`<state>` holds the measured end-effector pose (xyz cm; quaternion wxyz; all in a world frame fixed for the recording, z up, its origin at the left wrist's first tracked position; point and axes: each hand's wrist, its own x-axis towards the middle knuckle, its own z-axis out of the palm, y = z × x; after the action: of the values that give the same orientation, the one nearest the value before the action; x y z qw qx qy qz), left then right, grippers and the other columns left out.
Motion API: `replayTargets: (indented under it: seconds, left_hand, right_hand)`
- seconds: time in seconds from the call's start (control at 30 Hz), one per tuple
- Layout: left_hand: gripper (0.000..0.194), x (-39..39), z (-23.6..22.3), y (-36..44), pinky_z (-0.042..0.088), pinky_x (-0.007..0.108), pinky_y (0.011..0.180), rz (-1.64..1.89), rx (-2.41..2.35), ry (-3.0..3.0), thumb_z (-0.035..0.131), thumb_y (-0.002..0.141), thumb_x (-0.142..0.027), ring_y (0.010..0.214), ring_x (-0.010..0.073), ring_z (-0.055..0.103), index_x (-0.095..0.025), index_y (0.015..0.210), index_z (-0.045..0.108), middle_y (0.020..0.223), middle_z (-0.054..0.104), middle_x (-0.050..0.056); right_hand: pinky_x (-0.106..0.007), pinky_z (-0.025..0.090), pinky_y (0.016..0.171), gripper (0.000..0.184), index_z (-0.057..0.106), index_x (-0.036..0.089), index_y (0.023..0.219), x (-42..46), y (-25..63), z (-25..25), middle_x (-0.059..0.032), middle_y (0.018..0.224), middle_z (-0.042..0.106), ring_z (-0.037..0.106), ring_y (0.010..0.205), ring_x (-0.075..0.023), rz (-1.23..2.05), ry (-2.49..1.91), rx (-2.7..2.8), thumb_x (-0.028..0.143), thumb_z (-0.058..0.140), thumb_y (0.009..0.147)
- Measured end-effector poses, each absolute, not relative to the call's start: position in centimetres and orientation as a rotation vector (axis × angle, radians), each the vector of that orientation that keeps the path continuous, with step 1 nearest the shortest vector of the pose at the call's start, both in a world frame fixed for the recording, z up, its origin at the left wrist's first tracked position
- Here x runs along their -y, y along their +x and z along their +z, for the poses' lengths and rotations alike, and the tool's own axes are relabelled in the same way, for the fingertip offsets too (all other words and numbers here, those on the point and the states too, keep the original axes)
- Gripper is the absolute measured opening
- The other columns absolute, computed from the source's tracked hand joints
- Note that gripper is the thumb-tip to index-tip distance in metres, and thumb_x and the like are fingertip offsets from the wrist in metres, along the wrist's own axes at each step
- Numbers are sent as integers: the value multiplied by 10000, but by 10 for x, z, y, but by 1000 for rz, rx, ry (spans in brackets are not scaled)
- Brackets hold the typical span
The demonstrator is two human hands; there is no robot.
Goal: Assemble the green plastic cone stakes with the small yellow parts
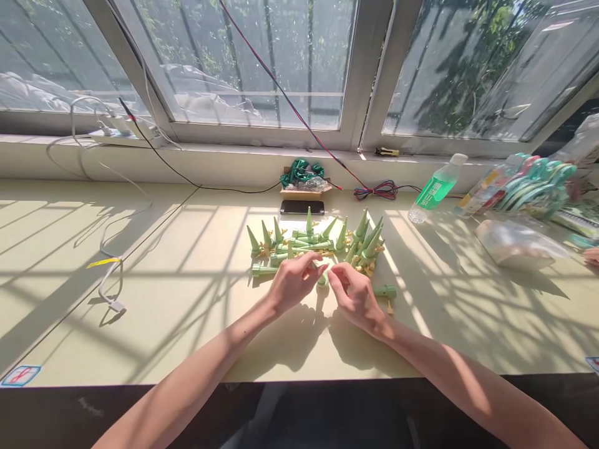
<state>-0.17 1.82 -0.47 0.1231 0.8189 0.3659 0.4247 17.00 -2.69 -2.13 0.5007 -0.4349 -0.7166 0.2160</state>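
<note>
My left hand (pixel 296 280) and my right hand (pixel 356 296) meet near the middle of the table, thumbs and forefingers pinched close together. Just under the fingertips shows the round end of a green plastic piece (pixel 322 282). What each pinch holds is too small to make out. Beyond the hands, several green cone-shaped pieces (pixel 309 221) stand upright or lean, with small yellow parts about their bases. Several green rods lie among them. One green rod (pixel 262 270) rests left of my left hand, another (pixel 385 291) just past my right wrist.
A black phone (pixel 302 207) lies before a small box (pixel 305 189) of green material. Toward the right are a bottle (pixel 434 190), a clear plastic bag (pixel 517 243) and stacked teal items (pixel 533 187). Cables (pixel 115 280) trail on the left. Another person's hand (pixel 592 256) shows at the right edge.
</note>
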Motion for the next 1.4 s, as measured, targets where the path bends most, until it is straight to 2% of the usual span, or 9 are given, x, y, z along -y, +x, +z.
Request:
replayTargets:
  seconds: [0.17,0.4,0.6,0.77,1.07,1.27,1.4]
  left_hand:
    - [146,-21,-7,-3,360,187,486,1266,-958,2366,610,949,-297,455,72,407,-154,933,634,525,489,-76]
    - [121,-19,-10,-2,384,215,520,1134,-897,2369,567,961,-228,543,100,467,-161,863,591,658,551,-17]
    - [112,-21,-14,-1,364,228,512,1079,-861,2380,549,934,-175,556,108,461,-170,822,545,709,565,5]
    - [197,-20,-17,-1,340,228,527,1048,-901,2341,528,955,-200,567,103,438,-170,764,494,675,508,-20]
    - [178,-20,-17,-1,331,236,533,973,-943,2331,519,931,-190,594,115,450,-166,756,509,692,533,-2]
    - [246,-20,-13,1,320,250,558,830,-932,2385,489,963,-257,618,126,445,-154,751,560,699,544,16]
    - [243,-21,-11,-1,320,250,565,745,-916,2396,495,968,-279,611,120,440,-150,794,604,687,528,4]
  right_hand:
    - [-240,396,535,156,614,178,1059,27,171,-21,18,695,598,478,510,-109,510,-1155,1796,228,487,983]
    - [-248,434,592,141,638,170,991,23,173,-25,-25,823,658,520,546,-114,475,-1218,1894,179,511,930]
    - [-246,440,605,179,649,168,1013,21,173,-26,-51,925,690,547,593,-123,499,-1268,1895,152,499,917]
    - [-254,444,640,194,664,165,1008,21,173,-26,-41,878,688,540,583,-126,476,-1300,1911,139,512,891]
    - [-257,436,669,195,668,163,964,24,173,-23,-35,808,687,599,659,-157,478,-1358,1967,130,493,884]
    - [-260,428,676,201,674,164,964,25,174,-24,-40,786,702,635,686,-173,404,-1416,2010,120,499,875]
    - [-255,401,637,156,666,160,889,29,173,-21,-38,733,686,620,646,-167,329,-1472,2043,121,516,869]
